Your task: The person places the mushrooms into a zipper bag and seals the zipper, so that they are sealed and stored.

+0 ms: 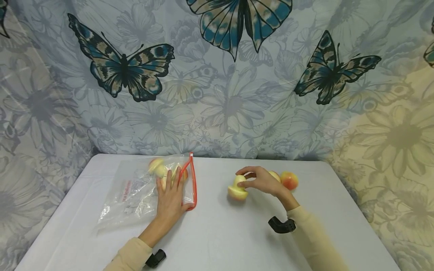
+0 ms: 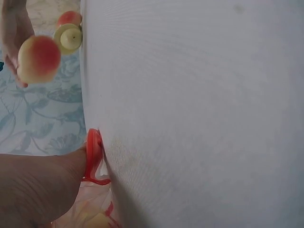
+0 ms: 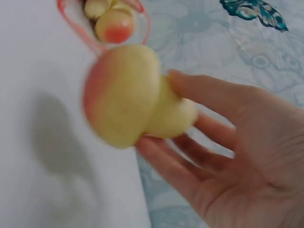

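My right hand (image 1: pixel 262 181) pinches the pale stem of a toy mushroom (image 1: pixel 237 193) with a yellow-and-red cap. In the right wrist view, that mushroom (image 3: pixel 121 97) is held cap-first off the table, its shadow lying on the cloth. My left hand (image 1: pixel 171 201) rests with spread fingers on a clear plastic bag (image 1: pixel 142 203), the thumb at its red zip edge (image 1: pixel 194 184). Inside the bag are more toy mushrooms (image 1: pixel 156 165), partly hidden by the fingers. In the right wrist view the bag's red-edged mouth gapes, showing a mushroom (image 3: pixel 115 26) within.
Beyond my right hand lie two more toy mushrooms, one with a red-orange cap (image 1: pixel 289 181) and one partly hidden (image 1: pixel 275 175). The white-covered table (image 1: pixel 217 233) ends at the back against a butterfly-printed curtain (image 1: pixel 234 113).
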The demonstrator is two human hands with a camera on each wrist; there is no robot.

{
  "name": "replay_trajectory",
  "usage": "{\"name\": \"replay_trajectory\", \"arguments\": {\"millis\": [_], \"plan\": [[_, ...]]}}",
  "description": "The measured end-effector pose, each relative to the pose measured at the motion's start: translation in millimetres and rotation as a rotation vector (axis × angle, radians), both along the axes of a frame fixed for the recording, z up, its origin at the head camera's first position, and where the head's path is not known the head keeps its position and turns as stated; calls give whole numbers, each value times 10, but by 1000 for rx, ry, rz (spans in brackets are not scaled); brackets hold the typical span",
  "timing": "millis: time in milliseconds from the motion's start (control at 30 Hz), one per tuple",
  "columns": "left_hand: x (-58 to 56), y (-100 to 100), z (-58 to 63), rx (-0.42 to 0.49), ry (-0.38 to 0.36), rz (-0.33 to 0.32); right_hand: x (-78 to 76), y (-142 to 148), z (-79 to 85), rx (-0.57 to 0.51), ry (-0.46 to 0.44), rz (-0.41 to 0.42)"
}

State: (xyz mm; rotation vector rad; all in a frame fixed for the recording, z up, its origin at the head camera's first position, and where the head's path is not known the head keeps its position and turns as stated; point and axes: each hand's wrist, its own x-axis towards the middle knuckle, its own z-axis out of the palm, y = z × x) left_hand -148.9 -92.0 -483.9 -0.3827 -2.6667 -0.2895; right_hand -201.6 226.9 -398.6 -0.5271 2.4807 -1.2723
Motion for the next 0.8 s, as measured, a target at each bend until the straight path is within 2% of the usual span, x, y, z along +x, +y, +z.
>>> {"name": "replay_trajectory", "arguments": {"millis": [167, 333, 400, 467, 600, 800], "plan": [[-6, 4, 8, -6, -3, 5, 4, -138, -102, -171, -35, -195], [-12, 7, 4, -24, 23, 5, -34, -303, -198, -472, -70, -397], [-13, 7, 2, -27, 29, 5, -58, -392, -244, -600, -80, -459], [-12, 9, 1, -28, 28, 8, -77, -490, -299, -678, -78, -507], [-9, 18, 4, -25, 6, 12, -94, -679, -427, -763, -82, -556], [-7, 19, 12, -9, -9, 14, -96, -917, -598, -804, -96, -610]]}}
